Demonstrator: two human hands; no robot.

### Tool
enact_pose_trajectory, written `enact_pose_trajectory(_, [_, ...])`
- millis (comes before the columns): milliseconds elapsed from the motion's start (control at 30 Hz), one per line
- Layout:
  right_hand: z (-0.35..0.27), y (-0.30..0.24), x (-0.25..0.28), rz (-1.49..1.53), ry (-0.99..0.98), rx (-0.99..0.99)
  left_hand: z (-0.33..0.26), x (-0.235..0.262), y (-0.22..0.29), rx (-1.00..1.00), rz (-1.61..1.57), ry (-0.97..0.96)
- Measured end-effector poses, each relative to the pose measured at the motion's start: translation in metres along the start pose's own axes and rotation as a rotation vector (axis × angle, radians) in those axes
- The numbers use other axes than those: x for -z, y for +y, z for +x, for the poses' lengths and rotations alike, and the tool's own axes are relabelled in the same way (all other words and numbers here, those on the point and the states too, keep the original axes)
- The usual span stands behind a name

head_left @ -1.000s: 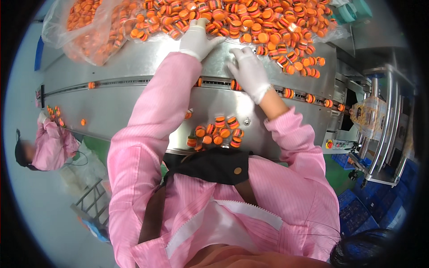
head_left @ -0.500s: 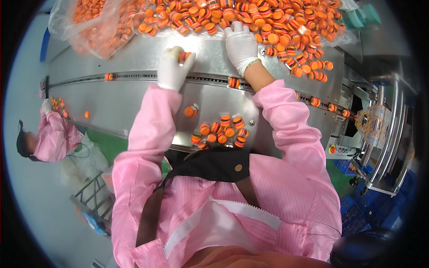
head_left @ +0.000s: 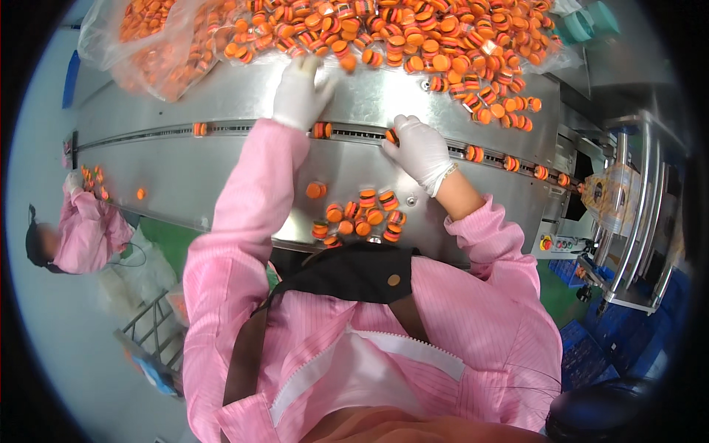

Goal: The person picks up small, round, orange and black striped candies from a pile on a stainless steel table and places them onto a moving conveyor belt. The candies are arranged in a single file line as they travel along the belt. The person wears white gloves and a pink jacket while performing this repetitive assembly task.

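My left hand [head_left: 301, 94], in a white glove, reaches over the steel table with its fingers stretched toward the big pile of orange burger-shaped candies [head_left: 450, 55]. Its thumb stands apart, and I see nothing in its grasp. Just below its wrist, a layered candy [head_left: 322, 131] sits on the narrow conveyor track [head_left: 354, 134]. My right hand [head_left: 422, 151], gloved too, pinches a burger-shaped candy [head_left: 391, 136] at the track; part of it is hidden by the fingers. More candies [head_left: 475, 153] ride in the track to the right.
Several wrapped candies [head_left: 362, 215] lie near the table's front edge. A clear bag of candies [head_left: 159, 63] rests at the far left. At right stands a machine with metal rods [head_left: 624, 199]. Another person in pink [head_left: 85, 229] works at the left.
My left hand has moved up toward the pile and its candy is gone from it; one now sits on the track nearby. My right hand has come from the pile down to the track.
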State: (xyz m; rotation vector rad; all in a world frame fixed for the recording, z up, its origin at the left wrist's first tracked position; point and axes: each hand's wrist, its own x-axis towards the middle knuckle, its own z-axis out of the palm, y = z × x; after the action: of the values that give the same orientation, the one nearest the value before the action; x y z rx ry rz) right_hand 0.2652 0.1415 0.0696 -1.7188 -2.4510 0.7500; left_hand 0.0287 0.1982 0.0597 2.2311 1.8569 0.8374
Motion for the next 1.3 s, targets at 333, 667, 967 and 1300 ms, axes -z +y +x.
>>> enact_pose_trajectory(333, [0.013,0.015,0.023,-0.128,0.034,0.007,0.064,-0.030,-0.001,0.043,0.170,-0.444])
enact_pose_trajectory(667, [0.110,-0.010,0.009,-0.024,0.172,0.188,0.072,-0.039,0.001,-0.036,0.157,-0.454])
enact_pose_trajectory(967, [0.012,-0.015,0.020,0.057,-0.034,0.037,0.019,0.017,-0.022,0.339,-0.724,-0.071])
enact_pose_trajectory(1300, [-0.008,0.023,0.014,-0.173,-0.092,-0.060,-0.061,-0.009,0.054,0.526,-0.110,-0.617])
